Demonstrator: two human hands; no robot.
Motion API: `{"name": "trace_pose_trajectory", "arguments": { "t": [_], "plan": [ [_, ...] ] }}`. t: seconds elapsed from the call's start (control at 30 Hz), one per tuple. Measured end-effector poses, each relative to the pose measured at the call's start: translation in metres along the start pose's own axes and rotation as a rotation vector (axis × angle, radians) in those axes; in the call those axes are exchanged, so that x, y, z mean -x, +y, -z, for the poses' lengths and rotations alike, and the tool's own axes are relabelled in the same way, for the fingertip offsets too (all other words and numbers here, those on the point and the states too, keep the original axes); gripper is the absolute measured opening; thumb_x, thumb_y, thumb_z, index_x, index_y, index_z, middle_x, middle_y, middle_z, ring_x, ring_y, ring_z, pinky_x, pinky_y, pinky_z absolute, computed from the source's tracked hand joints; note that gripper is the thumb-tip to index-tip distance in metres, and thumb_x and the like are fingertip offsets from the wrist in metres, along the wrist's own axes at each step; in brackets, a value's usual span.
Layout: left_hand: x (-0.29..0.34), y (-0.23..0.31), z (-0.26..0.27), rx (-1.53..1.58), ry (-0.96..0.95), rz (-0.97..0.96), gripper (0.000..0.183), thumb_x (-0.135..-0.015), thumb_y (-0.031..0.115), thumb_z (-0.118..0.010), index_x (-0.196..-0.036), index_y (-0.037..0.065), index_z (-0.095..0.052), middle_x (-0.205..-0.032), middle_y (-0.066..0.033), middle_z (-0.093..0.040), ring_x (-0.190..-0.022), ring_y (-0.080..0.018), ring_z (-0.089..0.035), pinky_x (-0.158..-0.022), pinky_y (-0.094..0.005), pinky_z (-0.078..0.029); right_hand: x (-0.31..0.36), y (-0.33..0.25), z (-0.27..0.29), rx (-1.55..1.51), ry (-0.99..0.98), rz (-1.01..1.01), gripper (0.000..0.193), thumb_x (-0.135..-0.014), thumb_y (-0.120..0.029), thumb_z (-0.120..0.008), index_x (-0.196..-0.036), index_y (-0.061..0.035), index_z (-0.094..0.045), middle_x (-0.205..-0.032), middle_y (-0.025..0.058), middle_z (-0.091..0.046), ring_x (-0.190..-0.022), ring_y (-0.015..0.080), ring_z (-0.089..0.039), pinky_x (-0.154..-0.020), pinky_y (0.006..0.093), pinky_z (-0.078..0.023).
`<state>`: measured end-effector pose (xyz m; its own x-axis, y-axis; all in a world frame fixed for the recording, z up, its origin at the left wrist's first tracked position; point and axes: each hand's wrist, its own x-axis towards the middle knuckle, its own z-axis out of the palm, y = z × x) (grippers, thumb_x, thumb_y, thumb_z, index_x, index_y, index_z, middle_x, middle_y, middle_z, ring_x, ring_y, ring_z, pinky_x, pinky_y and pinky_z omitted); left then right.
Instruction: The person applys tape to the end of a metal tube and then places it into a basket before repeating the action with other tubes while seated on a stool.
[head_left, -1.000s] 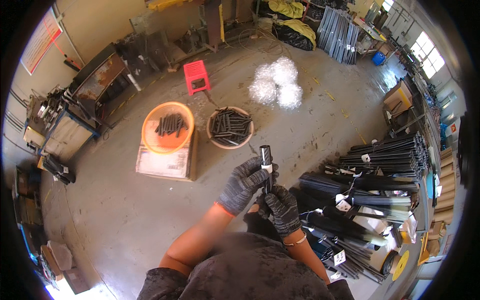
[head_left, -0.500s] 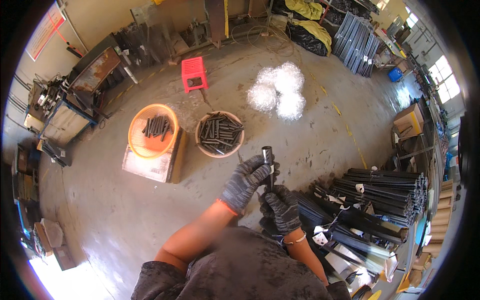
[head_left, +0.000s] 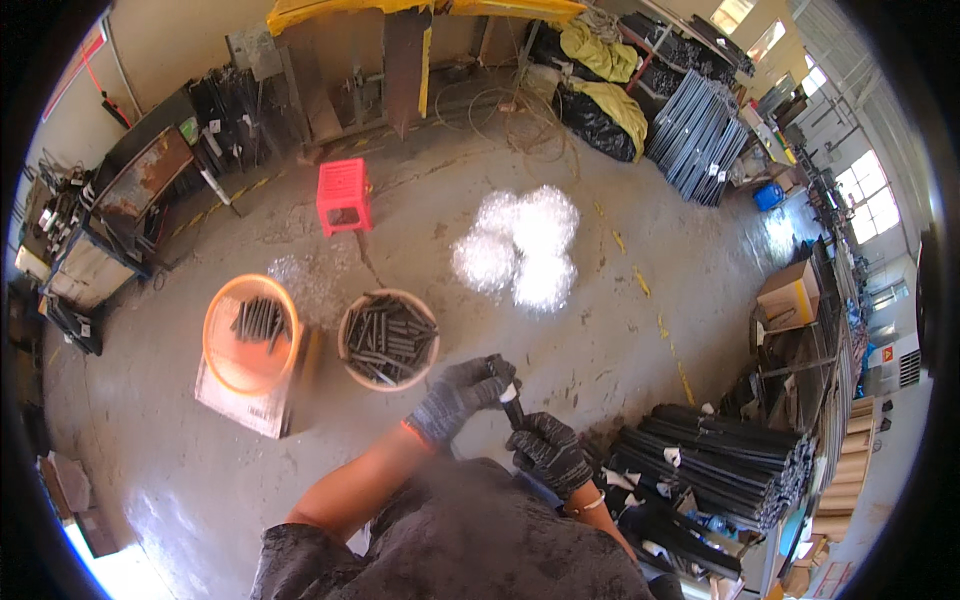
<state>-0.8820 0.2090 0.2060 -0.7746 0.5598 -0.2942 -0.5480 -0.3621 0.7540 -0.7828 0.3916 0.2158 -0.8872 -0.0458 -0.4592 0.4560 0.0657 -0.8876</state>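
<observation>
In front of my body, both hands wear dark grey knit gloves. My left hand [head_left: 462,396] closes its fingers on the upper end of a short black tube [head_left: 514,412], which shows a white patch near those fingers. The tube's lower part is wrapped by my right hand [head_left: 551,452], and it leans slightly. Just beyond my left hand, a round tan tub [head_left: 435,358] holds many short black tubes. Farther left, an orange plastic basket [head_left: 208,345] rests on a cardboard box [head_left: 240,411], with several similar tubes inside.
A red plastic stool [head_left: 344,190] stands beyond the tub. Bundles of clear plastic wrap [head_left: 520,245] lie on the floor ahead. Long black tubes [head_left: 700,460] are stacked close on my right. More metal tubes [head_left: 695,135] and black sacks [head_left: 603,118] lie at the far right.
The view has shifted, so the floor items sit lower and farther left. My left hand now covers the tube's top end, which showed above the fingers before. The tube tilts more.
</observation>
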Motion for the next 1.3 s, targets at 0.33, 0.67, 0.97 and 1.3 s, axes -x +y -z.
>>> {"name": "trace_pose_trajectory", "arguments": {
  "t": [0.33,0.67,0.97,1.3],
  "plan": [
    [-0.122,0.047,0.013,0.018,0.196,-0.036,0.021,-0.087,0.015,-0.061,-0.104,0.001,-0.061,-0.092,-0.0027,-0.063,-0.085,-0.0118,-0.060,-0.077,-0.0260,-0.049,-0.132,-0.049,0.059,0.338,-0.086,0.158,0.025,-0.084,-0.011,-0.063,-0.105,0.0015,-0.059,-0.096,0.0110,-0.066,-0.089,0.0195,-0.063,-0.078,0.0320,-0.048],
    [-0.255,0.103,0.016,0.020,0.321,-0.063,0.028,-0.088,0.014,-0.061,-0.111,0.000,-0.057,-0.098,-0.0052,-0.063,-0.091,-0.0134,-0.059,-0.083,-0.0272,-0.049,-0.299,-0.130,0.143,0.539,-0.253,0.310,0.021,-0.082,-0.010,-0.065,-0.102,-0.0024,-0.061,-0.081,0.0058,-0.064,-0.071,0.0104,-0.058,-0.064,0.0264,-0.048],
    [-0.347,0.142,0.004,0.087,0.473,-0.143,0.028,-0.084,0.013,-0.066,-0.108,0.002,-0.058,-0.092,-0.0009,-0.061,-0.088,-0.0103,-0.055,-0.078,-0.0262,-0.047,-0.439,-0.188,0.215,0.556,-0.523,0.205,0.022,-0.083,-0.013,-0.065,-0.100,-0.0009,-0.061,-0.075,0.0070,-0.064,-0.061,0.0104,-0.057,-0.059,0.0273,-0.048],
    [-0.322,0.148,0.070,0.580,0.968,-0.453,0.024,-0.089,0.023,-0.060,-0.102,0.003,-0.057,-0.089,-0.0039,-0.060,-0.078,-0.0141,-0.058,-0.070,-0.0290,-0.050,-0.520,-0.224,0.115,0.586,-0.876,0.352,0.020,-0.082,-0.011,-0.066,-0.099,-0.0013,-0.061,-0.074,0.0011,-0.061,-0.063,0.0057,-0.052,-0.060,0.0237,-0.047]
  ]
}}
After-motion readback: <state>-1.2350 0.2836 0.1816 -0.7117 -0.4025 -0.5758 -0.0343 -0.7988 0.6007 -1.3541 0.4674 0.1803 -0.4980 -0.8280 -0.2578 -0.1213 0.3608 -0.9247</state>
